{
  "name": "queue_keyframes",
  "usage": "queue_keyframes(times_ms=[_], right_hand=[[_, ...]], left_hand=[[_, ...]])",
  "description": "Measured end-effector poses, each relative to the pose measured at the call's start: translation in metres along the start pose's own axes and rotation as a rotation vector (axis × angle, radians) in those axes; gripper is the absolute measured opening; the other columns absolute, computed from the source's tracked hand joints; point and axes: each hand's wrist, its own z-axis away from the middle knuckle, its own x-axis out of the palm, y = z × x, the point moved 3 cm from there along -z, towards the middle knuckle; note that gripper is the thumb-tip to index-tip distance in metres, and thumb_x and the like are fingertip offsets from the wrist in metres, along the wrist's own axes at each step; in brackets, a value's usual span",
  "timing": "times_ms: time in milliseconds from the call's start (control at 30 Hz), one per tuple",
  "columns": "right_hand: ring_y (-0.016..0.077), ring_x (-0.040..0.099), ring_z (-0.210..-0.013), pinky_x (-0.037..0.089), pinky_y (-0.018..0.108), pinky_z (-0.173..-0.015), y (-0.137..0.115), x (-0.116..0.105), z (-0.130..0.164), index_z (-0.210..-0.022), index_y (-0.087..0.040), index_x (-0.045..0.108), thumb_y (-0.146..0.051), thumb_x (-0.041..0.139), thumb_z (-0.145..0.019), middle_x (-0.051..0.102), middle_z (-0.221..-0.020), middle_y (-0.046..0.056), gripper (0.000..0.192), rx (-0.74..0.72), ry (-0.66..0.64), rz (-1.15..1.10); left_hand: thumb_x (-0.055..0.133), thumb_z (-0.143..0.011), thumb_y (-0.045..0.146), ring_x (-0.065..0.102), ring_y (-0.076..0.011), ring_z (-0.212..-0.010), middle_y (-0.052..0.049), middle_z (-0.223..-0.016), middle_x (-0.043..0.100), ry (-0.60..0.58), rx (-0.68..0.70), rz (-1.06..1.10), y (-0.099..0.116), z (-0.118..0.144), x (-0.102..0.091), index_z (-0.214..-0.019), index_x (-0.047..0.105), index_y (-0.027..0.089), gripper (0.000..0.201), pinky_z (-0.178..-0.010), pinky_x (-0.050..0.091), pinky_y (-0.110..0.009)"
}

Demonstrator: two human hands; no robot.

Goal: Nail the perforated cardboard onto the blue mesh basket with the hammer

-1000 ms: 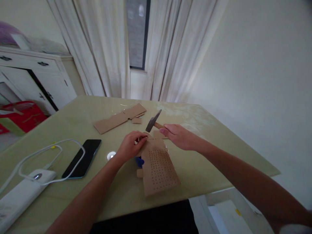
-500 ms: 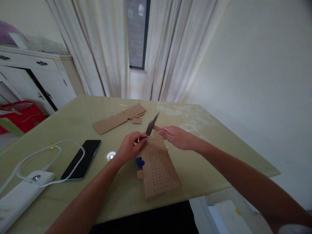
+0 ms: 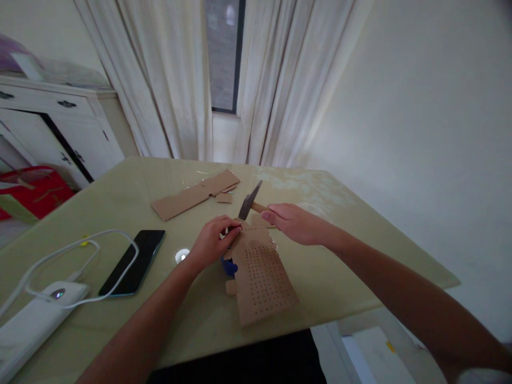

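My right hand [image 3: 294,222] grips a small hammer [image 3: 250,200] by its wooden handle, the dark metal head raised just above the far edge of a brown cardboard sheet [image 3: 262,277] full of punched holes. My left hand [image 3: 213,241] pinches something small at that far edge, right under the hammer head; what it holds is too small to make out. A blue object [image 3: 229,266] peeks out from under the sheet's left side.
A long cardboard strip [image 3: 192,194] lies further back on the pale green table [image 3: 340,277]. To the left are a black phone [image 3: 134,262], a small white disc [image 3: 182,255], and a white power bank [image 3: 34,320] with a looped cable. The table's near-right edge drops to the floor.
The hammer head dropped toward my left fingertips half a second ago and has lifted slightly again. My left hand stays at the cardboard's far edge.
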Motion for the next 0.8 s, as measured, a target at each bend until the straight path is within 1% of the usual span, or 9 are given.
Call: queue_keyframes(times_ms=[100, 200, 367, 433, 567, 633, 700, 800], right_hand=[[0.0214, 0.058, -0.081, 0.037, 0.034, -0.075, 0.0, 0.009, -0.001, -0.081, -0.024, 0.05, -0.042, 0.04, -0.116, 0.06, -0.082, 0.003, 0.041, 0.006, -0.053, 0.027], [0.0215, 0.059, -0.083, 0.038, 0.034, -0.076, -0.001, 0.009, -0.001, -0.082, -0.023, 0.053, -0.041, 0.041, -0.117, 0.062, -0.083, 0.004, 0.041, 0.005, -0.067, 0.03], [0.0203, 0.057, -0.079, 0.038, 0.034, -0.074, -0.005, -0.005, -0.001, -0.082, -0.022, 0.054, -0.044, 0.039, -0.117, 0.061, -0.082, 0.003, 0.043, 0.005, 0.006, 0.021], [0.0202, 0.057, -0.079, 0.038, 0.034, -0.074, -0.005, -0.006, -0.001, -0.083, -0.022, 0.054, -0.044, 0.039, -0.117, 0.061, -0.083, 0.003, 0.044, 0.005, 0.024, 0.014], [0.0214, 0.06, -0.082, 0.04, 0.034, -0.075, -0.002, 0.006, -0.003, -0.083, -0.022, 0.056, -0.044, 0.04, -0.117, 0.064, -0.084, 0.005, 0.043, 0.001, -0.049, 0.028], [0.0217, 0.061, -0.082, 0.04, 0.034, -0.075, -0.001, 0.01, -0.003, -0.084, -0.022, 0.058, -0.043, 0.041, -0.117, 0.065, -0.084, 0.005, 0.043, -0.001, -0.064, 0.038], [0.0212, 0.06, -0.081, 0.04, 0.034, -0.074, -0.002, 0.008, -0.002, -0.085, -0.021, 0.059, -0.042, 0.041, -0.117, 0.065, -0.084, 0.005, 0.043, -0.011, -0.045, 0.038], [0.0202, 0.058, -0.079, 0.039, 0.033, -0.073, -0.005, -0.002, -0.002, -0.083, -0.022, 0.058, -0.043, 0.04, -0.117, 0.063, -0.082, 0.004, 0.044, -0.017, -0.002, 0.03]], left_hand=[[0.068, -0.103, 0.027, 0.068, -0.019, -0.083, -0.005, -0.092, 0.076, -0.005, 0.002, -0.017, 0.001, 0.0, -0.001, -0.099, 0.081, 0.021, 0.015, -0.071, 0.052, -0.029], [0.067, -0.103, 0.028, 0.068, -0.0191, -0.084, -0.005, -0.094, 0.077, -0.018, -0.008, -0.008, 0.002, 0.001, -0.001, -0.1, 0.081, 0.021, 0.016, -0.071, 0.052, -0.029], [0.066, -0.104, 0.031, 0.067, -0.0181, -0.08, -0.005, -0.092, 0.076, -0.023, -0.017, -0.011, 0.002, 0.0, -0.002, -0.101, 0.082, 0.02, 0.019, -0.071, 0.052, -0.029], [0.066, -0.104, 0.031, 0.066, -0.0171, -0.077, -0.005, -0.091, 0.075, -0.027, -0.021, -0.006, 0.003, 0.0, -0.002, -0.1, 0.082, 0.021, 0.019, -0.07, 0.052, -0.029], [0.067, -0.103, 0.031, 0.066, -0.016, -0.076, -0.005, -0.095, 0.074, -0.028, -0.037, 0.026, 0.003, 0.0, -0.001, -0.099, 0.082, 0.021, 0.019, -0.069, 0.053, -0.028], [0.067, -0.103, 0.031, 0.066, -0.0156, -0.075, -0.005, -0.095, 0.073, -0.031, -0.038, 0.035, 0.003, 0.0, -0.001, -0.097, 0.082, 0.021, 0.018, -0.069, 0.053, -0.028], [0.068, -0.103, 0.031, 0.066, -0.0154, -0.074, -0.005, -0.094, 0.073, -0.032, -0.038, 0.037, 0.003, 0.0, -0.001, -0.099, 0.082, 0.021, 0.018, -0.068, 0.054, -0.027], [0.068, -0.103, 0.031, 0.066, -0.0153, -0.074, -0.005, -0.096, 0.074, -0.029, -0.041, 0.035, 0.002, 0.001, -0.002, -0.102, 0.083, 0.021, 0.018, -0.068, 0.054, -0.027]])
